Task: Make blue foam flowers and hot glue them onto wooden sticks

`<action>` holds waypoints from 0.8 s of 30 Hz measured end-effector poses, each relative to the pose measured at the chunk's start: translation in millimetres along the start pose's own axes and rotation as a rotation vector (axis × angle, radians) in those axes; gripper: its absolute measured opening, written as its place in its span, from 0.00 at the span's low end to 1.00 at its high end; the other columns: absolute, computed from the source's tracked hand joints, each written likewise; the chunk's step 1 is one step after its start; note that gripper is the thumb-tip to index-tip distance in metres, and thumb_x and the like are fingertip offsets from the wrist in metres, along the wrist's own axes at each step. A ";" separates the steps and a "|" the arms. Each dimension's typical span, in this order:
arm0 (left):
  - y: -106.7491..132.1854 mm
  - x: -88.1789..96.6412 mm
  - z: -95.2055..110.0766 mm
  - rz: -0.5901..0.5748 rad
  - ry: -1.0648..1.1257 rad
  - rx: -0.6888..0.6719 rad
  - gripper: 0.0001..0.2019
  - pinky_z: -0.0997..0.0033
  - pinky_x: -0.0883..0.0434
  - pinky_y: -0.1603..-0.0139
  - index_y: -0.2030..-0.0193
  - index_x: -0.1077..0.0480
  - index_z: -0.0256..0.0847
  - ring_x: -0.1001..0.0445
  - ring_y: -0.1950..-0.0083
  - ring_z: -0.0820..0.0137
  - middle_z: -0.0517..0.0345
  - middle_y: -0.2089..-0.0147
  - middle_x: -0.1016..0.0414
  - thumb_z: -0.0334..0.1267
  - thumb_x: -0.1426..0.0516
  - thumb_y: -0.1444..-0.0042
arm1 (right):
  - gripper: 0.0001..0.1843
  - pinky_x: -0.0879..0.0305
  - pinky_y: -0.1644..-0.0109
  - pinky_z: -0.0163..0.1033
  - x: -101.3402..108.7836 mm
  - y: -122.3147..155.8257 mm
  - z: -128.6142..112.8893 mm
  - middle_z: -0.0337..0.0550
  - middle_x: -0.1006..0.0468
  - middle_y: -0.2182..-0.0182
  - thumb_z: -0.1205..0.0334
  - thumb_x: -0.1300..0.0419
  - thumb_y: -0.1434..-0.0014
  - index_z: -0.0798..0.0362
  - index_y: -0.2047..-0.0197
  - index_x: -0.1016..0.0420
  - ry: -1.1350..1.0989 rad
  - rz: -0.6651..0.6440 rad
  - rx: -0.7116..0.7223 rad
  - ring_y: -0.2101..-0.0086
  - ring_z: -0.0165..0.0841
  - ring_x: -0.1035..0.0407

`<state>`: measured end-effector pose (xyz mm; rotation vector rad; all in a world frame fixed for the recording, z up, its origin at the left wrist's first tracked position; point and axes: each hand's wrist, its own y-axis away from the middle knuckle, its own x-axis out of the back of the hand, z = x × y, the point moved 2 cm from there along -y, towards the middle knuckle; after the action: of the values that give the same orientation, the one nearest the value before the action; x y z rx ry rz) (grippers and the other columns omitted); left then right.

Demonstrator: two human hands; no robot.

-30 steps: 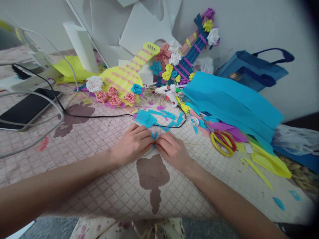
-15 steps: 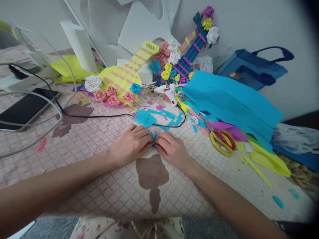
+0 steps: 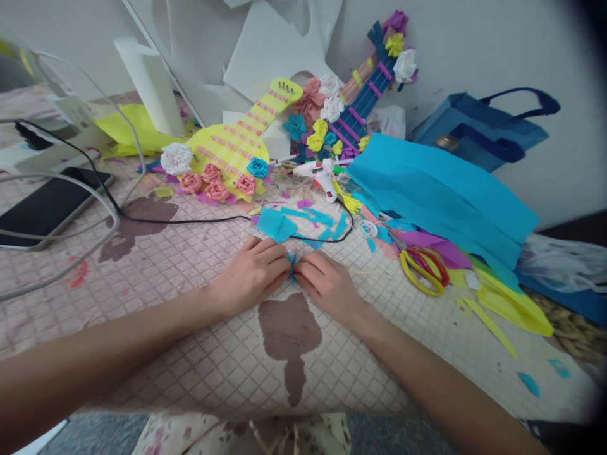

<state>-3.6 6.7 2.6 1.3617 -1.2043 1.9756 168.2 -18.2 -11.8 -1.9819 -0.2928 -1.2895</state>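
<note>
Between my two hands is a small blue paper flower (image 3: 292,260) with narrow pointed petals, its middle partly hidden by fingertips. My left hand (image 3: 253,270) pinches it from the left, fingers closed. From the other side my right hand (image 3: 329,281) grips it, fingers curled and pressed together. Just beyond the hands lie a blue paper square (image 3: 275,225) and several cut blue paper strips (image 3: 318,218). A white glue gun (image 3: 324,179) rests farther back, its black cord curving round the strips.
A yellow paper guitar (image 3: 232,142) with paper roses leans at the back, beside a dark blue one (image 3: 353,120). Scissors (image 3: 421,272) and large blue paper sheets (image 3: 441,183) lie on the right. A phone (image 3: 52,205) and cables are on the left.
The blue paper flower has turned slightly between my fingertips. Both hands stay in nearly the same place, and the things around them have not moved.
</note>
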 end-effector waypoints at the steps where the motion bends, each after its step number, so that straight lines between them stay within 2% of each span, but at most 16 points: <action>1: -0.3 0.2 0.3 -0.003 -0.005 -0.003 0.10 0.64 0.41 0.62 0.67 0.32 0.38 0.35 0.62 0.67 0.56 0.65 0.31 0.34 0.51 0.35 | 0.11 0.33 0.60 0.40 0.4 0.3 0.2 0.46 0.28 0.65 0.65 0.50 0.35 0.55 0.65 0.28 -0.014 0.001 -0.009 0.63 0.34 0.34; 5: -0.8 0.6 1.5 -0.006 -0.026 -0.006 0.12 0.64 0.41 0.62 0.67 0.32 0.37 0.36 0.63 0.68 0.55 0.66 0.31 0.34 0.52 0.35 | 0.07 0.32 0.58 0.41 1.1 1.4 1.2 0.47 0.29 0.64 0.65 0.48 0.37 0.54 0.64 0.29 -0.044 0.013 -0.032 0.61 0.35 0.34; 9: -0.3 0.3 1.9 0.003 -0.042 0.005 0.12 0.64 0.41 0.62 0.68 0.32 0.38 0.35 0.63 0.68 0.56 0.67 0.30 0.34 0.52 0.35 | 0.11 0.32 0.59 0.41 -0.3 1.2 1.0 0.46 0.28 0.66 0.67 0.50 0.36 0.53 0.68 0.29 -0.027 0.015 0.002 0.63 0.35 0.34; 17: 0.7 1.0 1.7 0.013 -0.009 0.049 0.07 0.63 0.42 0.61 0.65 0.32 0.39 0.33 0.61 0.67 0.57 0.65 0.29 0.35 0.48 0.37 | 0.13 0.33 0.60 0.40 0.5 -1.6 -1.5 0.46 0.28 0.68 0.66 0.52 0.35 0.55 0.68 0.29 0.016 0.004 0.013 0.64 0.34 0.34; 24: 0.2 0.6 4.3 0.013 -0.059 0.016 0.11 0.63 0.42 0.61 0.67 0.32 0.38 0.35 0.62 0.67 0.55 0.66 0.30 0.34 0.51 0.35 | 0.09 0.32 0.59 0.40 1.4 1.0 -0.6 0.47 0.28 0.64 0.66 0.50 0.36 0.55 0.63 0.30 -0.032 -0.005 -0.041 0.62 0.35 0.33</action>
<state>-1.8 2.9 3.7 1.4331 -1.2284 1.9707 169.0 -19.6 -10.9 -2.0394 -0.2893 -1.2771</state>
